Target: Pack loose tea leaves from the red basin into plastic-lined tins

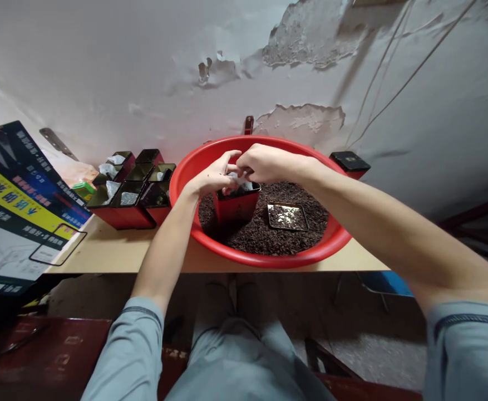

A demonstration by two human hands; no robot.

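Observation:
A square red tin [236,208] with a dark rim stands inside a wide red basin [264,260]. A whitish plastic bag [247,185] pokes out of the tin's mouth. My left hand [215,175] curves round the bag from the left, its fingertips partly hidden behind the bag and my other hand. From the right, my right hand [264,162] is closed with curled fingers at the bag's top, just above the tin. Dark, dry loose leaves [264,236] cover the basin's bottom. On them lies a shallow square lid [287,216] with a shiny inside.
Several red tins [122,217], some holding plastic bags, stand left of the basin. A printed box [22,217] is at far left. A dark-topped tin [350,161] stands at right. The wooden table [118,253] meets a peeling wall [122,67].

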